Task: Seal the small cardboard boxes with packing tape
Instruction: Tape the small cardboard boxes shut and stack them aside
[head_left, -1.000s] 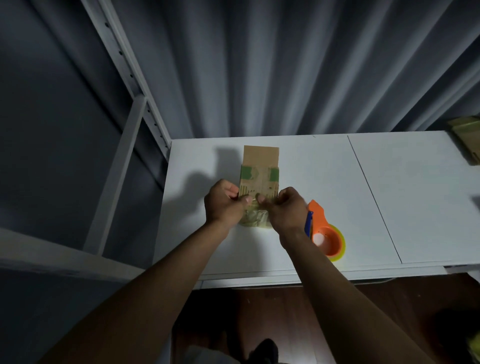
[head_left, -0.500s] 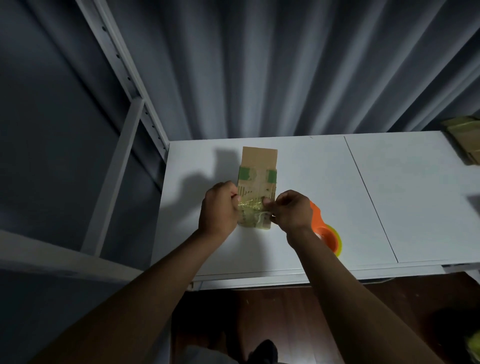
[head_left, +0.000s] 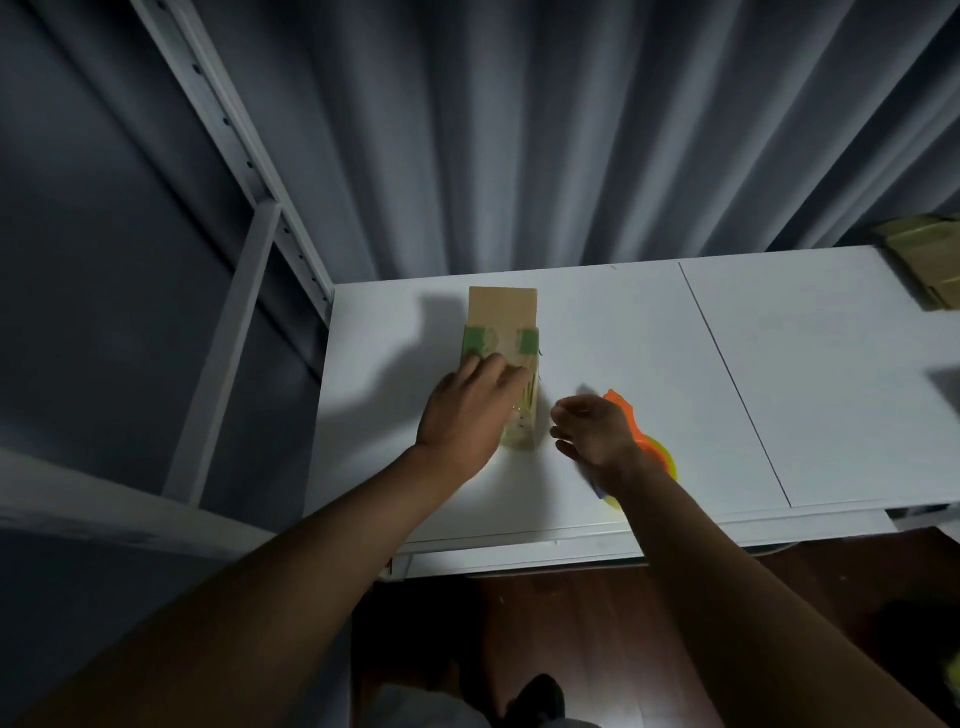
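Note:
A small brown cardboard box with green tape patches lies on the white table, its far flap sticking out. My left hand lies flat on the box's top, fingers straight, pressing over shiny clear tape near its near end. My right hand hovers just right of the box, fingers loosely curled, holding nothing. Behind that hand an orange tape dispenser with a yellow-green roll rests on the table, partly hidden by the wrist.
Another cardboard box sits at the table's far right edge. A white metal shelf frame stands at the left, a grey curtain hangs behind. The table's front edge is near my body, above the dark wooden floor.
Both hands were pinching the tape at the box's near end. Now my left hand has slid flat onto the box top and my right hand has let go and moved right.

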